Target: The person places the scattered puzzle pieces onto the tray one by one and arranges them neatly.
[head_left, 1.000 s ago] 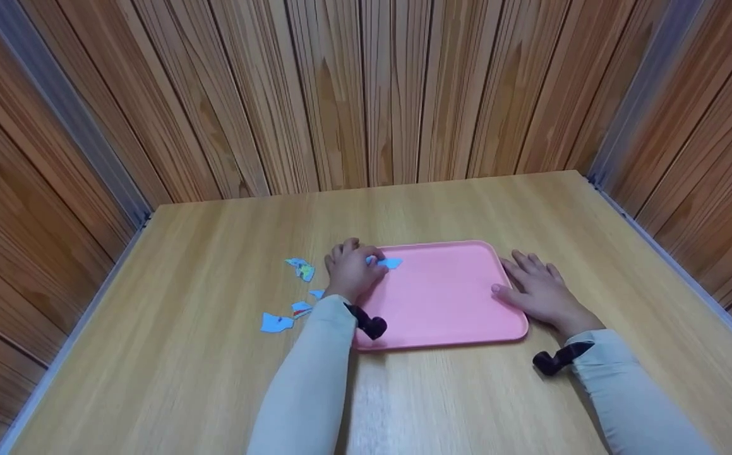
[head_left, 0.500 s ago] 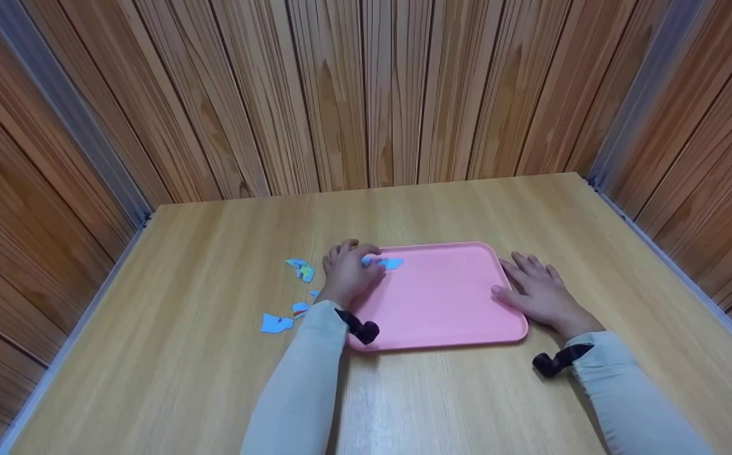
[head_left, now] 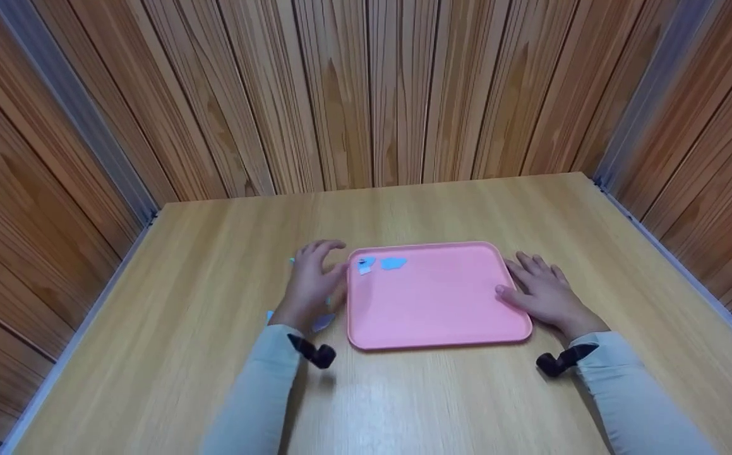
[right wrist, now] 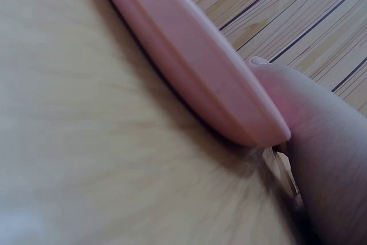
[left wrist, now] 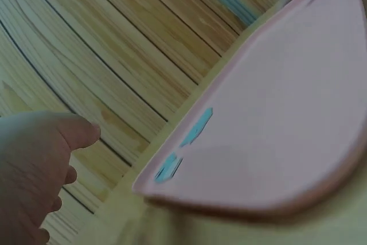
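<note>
My left hand [head_left: 310, 281] is just off the left edge of the pink tray [head_left: 429, 303], its fingers spread loosely and nothing held. Two flat blue pieces with irregular edges lie in the tray's far left corner: one plain blue piece [head_left: 393, 263] and, left of it, a smaller patterned piece [head_left: 366, 264]. In the left wrist view, the thumb and fingertips [left wrist: 83, 133] are apart from the tray. At the tray's right side rests my right hand [head_left: 546, 294], its thumb over the rim and its straight fingers on the table beside it.
More blue pieces lie on the wooden table [head_left: 435, 398] left of the tray, mostly hidden by my left hand and wrist, such as one piece [head_left: 323, 322] beside the wrist. Wood-panelled walls [head_left: 397, 95] stand behind the table and at both sides.
My left hand has let go of the patterned blue piece in the tray's corner and moved left off the tray. My right hand stays at the tray's right side.
</note>
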Tool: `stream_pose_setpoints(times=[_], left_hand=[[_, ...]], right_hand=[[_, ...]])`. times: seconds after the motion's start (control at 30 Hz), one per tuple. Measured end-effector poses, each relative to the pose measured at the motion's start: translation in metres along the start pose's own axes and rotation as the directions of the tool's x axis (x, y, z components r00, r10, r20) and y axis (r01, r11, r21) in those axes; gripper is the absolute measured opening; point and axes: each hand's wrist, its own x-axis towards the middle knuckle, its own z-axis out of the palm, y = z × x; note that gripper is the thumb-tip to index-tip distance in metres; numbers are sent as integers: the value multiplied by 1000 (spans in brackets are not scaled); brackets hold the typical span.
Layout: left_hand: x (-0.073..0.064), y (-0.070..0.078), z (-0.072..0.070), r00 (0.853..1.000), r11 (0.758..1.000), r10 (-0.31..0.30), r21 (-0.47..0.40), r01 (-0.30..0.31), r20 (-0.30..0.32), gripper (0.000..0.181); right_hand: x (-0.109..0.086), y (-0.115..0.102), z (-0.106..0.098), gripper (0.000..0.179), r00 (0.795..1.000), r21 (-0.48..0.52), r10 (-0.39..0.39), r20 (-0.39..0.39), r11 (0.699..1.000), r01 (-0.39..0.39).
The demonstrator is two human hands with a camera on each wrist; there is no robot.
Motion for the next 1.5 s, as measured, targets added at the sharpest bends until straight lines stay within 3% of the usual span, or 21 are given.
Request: stream_pose_setpoints(times=[0.13,0.37,0.57,0.87,1.07,1.27,1.5], left_hand=[[-10,-22,-13,999,999,30,15,-30,-12,38],[-31,-59,-33,989,990,140,4,-140,-50,34],[-44,-78,-45,991,993,117,11,-117,-58,34],[-51,-94,-55,992,988,124,96,-121,-28,41],[-63,-107,-68,992,978,109,170,-119,63,45],[-67,-122,-81,985,974,130,169,-148,113,39],[-66,-122,-81,985,978,124,153,-142,123,23]], right_hand=[[0,0,1,84,1000,-1,1,2,1000,-1],[2,1,2,85,1000,7,-3,2,1000,3],[2,4,0,85,1000,0,5,9,1000,-5],[2,1,-2,86,1000,4,20,12,1000,-20],[2,1,2,87,999,1,29,32,1000,-29],[1,2,2,87,999,10,26,31,1000,-27],[-1,2,0,88,999,15,35,32,999,-36]])
